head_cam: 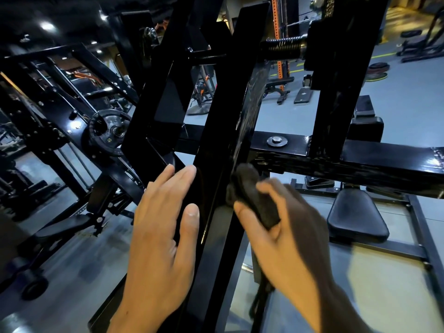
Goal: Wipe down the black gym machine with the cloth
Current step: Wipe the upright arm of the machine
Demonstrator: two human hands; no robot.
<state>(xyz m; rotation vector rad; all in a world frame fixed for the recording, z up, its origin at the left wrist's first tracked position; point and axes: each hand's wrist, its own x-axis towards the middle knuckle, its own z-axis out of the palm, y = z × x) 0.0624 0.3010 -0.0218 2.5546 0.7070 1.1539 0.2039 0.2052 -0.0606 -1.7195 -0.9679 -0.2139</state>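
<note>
Left hand flat on the slanted beam, right hand with cloth just right of it, crossbar behind.

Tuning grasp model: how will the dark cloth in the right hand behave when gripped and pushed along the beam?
Likely floppy: the dark cloth bunches in the right hand. Probably light, since curled fingers alone hold it. It may slide easily on the glossy black beam.

Grey gym floor; weight plates lie on it; benches stand there.
</note>
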